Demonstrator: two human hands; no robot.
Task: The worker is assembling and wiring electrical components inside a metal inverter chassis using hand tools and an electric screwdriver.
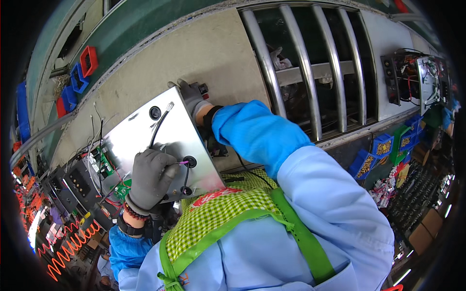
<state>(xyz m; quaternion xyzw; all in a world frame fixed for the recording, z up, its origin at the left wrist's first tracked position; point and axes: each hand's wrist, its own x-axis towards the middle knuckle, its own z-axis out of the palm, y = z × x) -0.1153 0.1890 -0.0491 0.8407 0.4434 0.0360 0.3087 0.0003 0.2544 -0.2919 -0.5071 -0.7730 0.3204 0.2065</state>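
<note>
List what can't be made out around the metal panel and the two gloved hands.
- Right hand, head view: only the fingers show over the top corner of the metal panel; the panel hides its palm.
- Left hand: fingertips curl by the thin pink wire; whether they pinch it is too small to tell.
- Circuit boards: partly behind the panel's left edge.
- Panel's lower edge: hidden by the checked apron.

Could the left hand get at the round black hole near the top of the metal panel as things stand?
Probably yes. The left hand rests on the metal panel lower down, and the round black hole lies uncovered above it; only a thin black cable runs nearby. The right hand grips the far edge.
</note>
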